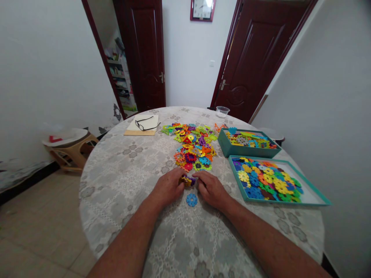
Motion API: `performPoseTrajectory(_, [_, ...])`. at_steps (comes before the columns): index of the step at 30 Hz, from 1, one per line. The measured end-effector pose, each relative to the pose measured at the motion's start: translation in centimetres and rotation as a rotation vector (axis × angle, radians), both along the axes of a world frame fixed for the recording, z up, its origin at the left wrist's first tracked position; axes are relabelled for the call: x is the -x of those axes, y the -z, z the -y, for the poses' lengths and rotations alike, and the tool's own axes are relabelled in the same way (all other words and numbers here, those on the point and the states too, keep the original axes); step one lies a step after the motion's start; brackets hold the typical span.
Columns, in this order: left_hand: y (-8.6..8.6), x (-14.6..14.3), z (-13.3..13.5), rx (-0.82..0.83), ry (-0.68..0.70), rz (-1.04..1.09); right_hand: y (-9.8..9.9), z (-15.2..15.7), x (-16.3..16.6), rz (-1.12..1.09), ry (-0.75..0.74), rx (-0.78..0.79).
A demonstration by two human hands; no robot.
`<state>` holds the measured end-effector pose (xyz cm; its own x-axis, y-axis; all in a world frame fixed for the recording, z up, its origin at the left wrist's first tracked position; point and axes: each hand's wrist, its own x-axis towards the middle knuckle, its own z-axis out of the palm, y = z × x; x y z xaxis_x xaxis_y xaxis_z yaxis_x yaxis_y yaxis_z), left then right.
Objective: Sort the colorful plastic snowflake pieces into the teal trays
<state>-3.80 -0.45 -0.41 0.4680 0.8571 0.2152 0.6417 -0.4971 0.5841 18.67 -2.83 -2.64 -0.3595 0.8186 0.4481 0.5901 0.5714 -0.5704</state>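
On the desk [116,173], yellow-purple pieces [189,180] sit between the curled left hand [171,185], gripping them, and loosely bent right hand [211,188], grip unclear.

The wall clock [202,8] bears dial numerals, a 7 and 6 readable below.

Left hand [171,184] holding yellow-purple pieces [188,180], right hand [211,188] close, blue disc [188,197]

Yellow and purple on the notched pieces [188,180], plain blue on the flower-shaped disc [191,200]! And what a burst from the heap of connectors [195,146]: lime, orange, red, purple! Teal walls on the box [246,150], teal rim and whitish floor on the tray [311,195], grey-and-white florals all over the tablecloth [116,197], black on the spectacles [140,126], deep red-brown on the doors [255,50]!
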Motion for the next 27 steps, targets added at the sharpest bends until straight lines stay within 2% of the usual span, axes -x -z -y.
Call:
performPoseTrajectory(4, [0.2, 0.1, -0.3, 0.002, -0.007, 0.017, 0.1, -0.2, -0.1, -0.008, 0.001, -0.013])
performPoseTrajectory(9, [0.5, 0.0, -0.5, -0.008, -0.042, 0.021, -0.4, -1.2, -0.5, -0.025, 0.077, 0.009])
performPoseTrajectory(15, [0.6, -0.4, -0.3, -0.016, -0.059, -0.015, -1.0, -4.6, -0.3, 0.194, 0.105, -0.031])
performPoseTrajectory(20, [1.0, -0.3, -0.5, -0.005, -0.065, -0.046, -1.3, -7.2, 1.6, 0.429, 0.289, 0.026])
performPoseTrajectory(23, [1.2, -0.2, -0.5, -0.003, -0.07, -0.064, -1.5, -7.6, 2.4, 0.507, 0.36, 0.053])
performPoseTrajectory(27, [1.0, -0.3, -0.5, -0.005, -0.073, -0.084, -1.7, -6.9, 1.9, 0.506, 0.3, 0.002])
